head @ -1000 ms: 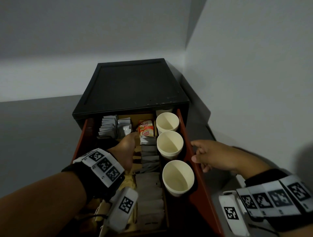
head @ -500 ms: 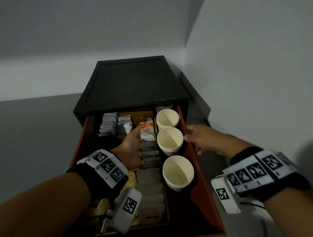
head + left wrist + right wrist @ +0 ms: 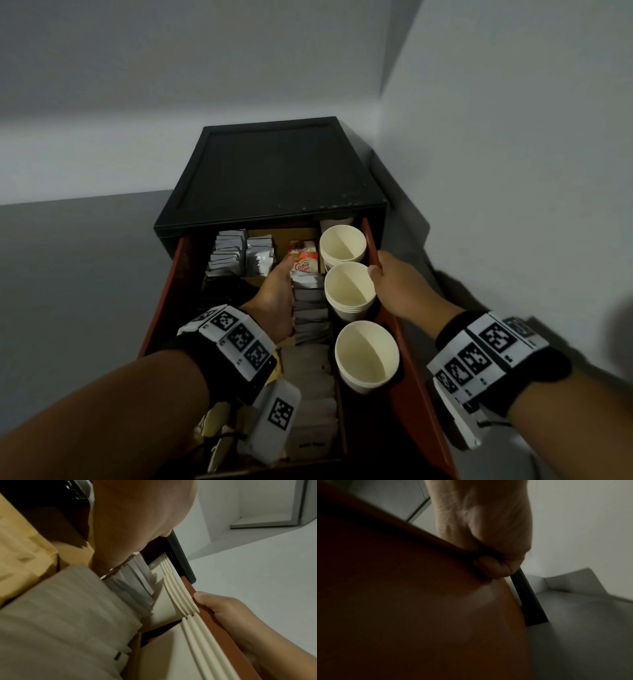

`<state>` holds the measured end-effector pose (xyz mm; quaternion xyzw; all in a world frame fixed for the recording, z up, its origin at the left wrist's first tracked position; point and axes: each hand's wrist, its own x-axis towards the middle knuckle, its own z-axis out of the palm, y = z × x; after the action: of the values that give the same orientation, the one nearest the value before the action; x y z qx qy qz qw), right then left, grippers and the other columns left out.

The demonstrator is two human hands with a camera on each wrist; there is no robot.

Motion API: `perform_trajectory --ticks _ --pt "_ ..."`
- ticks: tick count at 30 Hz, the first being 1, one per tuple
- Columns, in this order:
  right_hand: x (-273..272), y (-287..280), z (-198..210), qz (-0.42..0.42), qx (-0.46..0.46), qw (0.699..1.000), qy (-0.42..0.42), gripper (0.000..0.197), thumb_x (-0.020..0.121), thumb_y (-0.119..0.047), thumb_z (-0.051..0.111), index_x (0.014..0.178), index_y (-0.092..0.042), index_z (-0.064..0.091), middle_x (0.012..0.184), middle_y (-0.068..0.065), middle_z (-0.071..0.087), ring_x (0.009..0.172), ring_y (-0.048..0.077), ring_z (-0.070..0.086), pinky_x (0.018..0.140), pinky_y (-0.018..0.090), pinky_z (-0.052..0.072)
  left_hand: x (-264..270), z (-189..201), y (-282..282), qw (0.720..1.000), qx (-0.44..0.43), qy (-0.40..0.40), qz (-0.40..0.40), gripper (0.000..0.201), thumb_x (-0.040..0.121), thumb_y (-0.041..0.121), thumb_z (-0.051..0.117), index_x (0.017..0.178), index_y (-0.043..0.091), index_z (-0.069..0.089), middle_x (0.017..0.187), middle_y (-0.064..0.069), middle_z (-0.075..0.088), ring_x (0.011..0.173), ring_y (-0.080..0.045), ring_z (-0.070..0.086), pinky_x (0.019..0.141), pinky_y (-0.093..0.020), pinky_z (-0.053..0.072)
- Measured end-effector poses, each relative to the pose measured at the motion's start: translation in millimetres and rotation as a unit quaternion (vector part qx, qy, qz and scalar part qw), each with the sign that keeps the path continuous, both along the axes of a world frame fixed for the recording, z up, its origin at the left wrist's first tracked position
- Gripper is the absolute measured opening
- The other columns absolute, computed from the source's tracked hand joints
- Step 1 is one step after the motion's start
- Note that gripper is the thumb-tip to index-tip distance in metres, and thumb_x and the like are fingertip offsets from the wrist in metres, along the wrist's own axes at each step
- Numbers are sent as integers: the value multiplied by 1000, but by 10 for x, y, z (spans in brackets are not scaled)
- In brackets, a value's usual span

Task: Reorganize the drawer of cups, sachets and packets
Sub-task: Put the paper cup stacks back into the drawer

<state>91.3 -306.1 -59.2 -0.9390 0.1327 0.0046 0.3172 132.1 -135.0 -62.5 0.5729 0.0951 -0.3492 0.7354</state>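
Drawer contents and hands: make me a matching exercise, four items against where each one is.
Items:
1. cup stacks
2. Coffee mate sachets
3. left hand
4. right hand

Places:
A. gripping the drawer's right wall
B. in a row along the right side of the drawer
C. at the back of the middle row, behind the grey packets
D. inside the drawer, left of the grey packets

Pairs: 1-B, 2-C, 3-D, 4-A

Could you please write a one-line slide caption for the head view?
Left hand reaches among sachets while right hand grips the red drawer's side wall.
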Motion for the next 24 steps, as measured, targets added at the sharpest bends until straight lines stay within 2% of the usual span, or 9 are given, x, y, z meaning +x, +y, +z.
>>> perform_trajectory --ticks 5,10,12,13,14,15,19,22,24 --pt "-4 2 -27 -9 17 1000 -10 25 100 -24 33 112 -7 47 103 11 57 88 21 50 73 30 36 70 46 111 992 111 26 -44 63 89 67 25 130 29 52 149 -4 37 134 -27 35 112 -49 21" --pt "-4 -16 -37 -4 7 1000 -18 23 100 -24 33 109 -8 47 98 7 55 86 20 50 72 30 36 81 180 162 987 154 -1 -37 67 92 61 28 147 22 29 157 0 19 144 -23 15 116 -47 11" --pt "-1 -21 -44 -4 2 1000 -19 20 100 -24 33 103 -10 46 95 7 54 85 21 51 71 30 35 106 222 232 984 174 -28 -30 52 96 51 35 128 14 51 128 -5 61 119 -13 56 100 -31 44" --pt "0 -26 -48 -5 2 1000 -20 19 100 -24 33 102 -10 46 96 8 55 87 22 51 71 30 36 107 272 273 981 187 -37 -32 43 98 45 36 106 9 59 91 -6 74 83 -9 70 69 -20 55" --pt "1 -30 -52 -5 2 1000 -21 21 100 -24 33 104 -9 47 98 9 56 88 22 52 72 31 36 123 299 337 977 205 -45 -39 41 99 40 36 91 8 60 64 -6 71 54 -12 68 43 -18 50" --pt "2 -38 -59 -6 2 1000 -23 24 100 -24 33 109 -7 48 102 10 57 89 22 51 73 31 37 132 330 415 973 223 -48 -38 40 100 39 36 86 9 58 55 -7 67 45 -18 64 33 -20 43" --pt "5 -37 -63 -9 8 1000 -26 29 100 -25 34 118 -7 49 112 14 59 94 24 52 78 32 39 148 298 621 967 248 -32 -40 41 100 42 32 80 11 49 77 -9 56 68 -21 50 53 -27 32" --pt "7 -36 -68 -12 15 999 -26 29 100 -26 35 119 -9 50 113 13 58 93 21 50 79 31 38 34 221 558 969 232 -14 -83 37 100 32 38 81 7 60 60 -9 67 58 -21 62 51 -25 50" --pt "4 -33 -66 -13 14 999 -26 29 100 -25 35 118 -9 50 113 13 59 94 22 51 78 30 37 -35 181 503 962 252 -35 -102 26 97 15 43 88 2 64 70 -11 68 59 -22 65 61 -28 57"
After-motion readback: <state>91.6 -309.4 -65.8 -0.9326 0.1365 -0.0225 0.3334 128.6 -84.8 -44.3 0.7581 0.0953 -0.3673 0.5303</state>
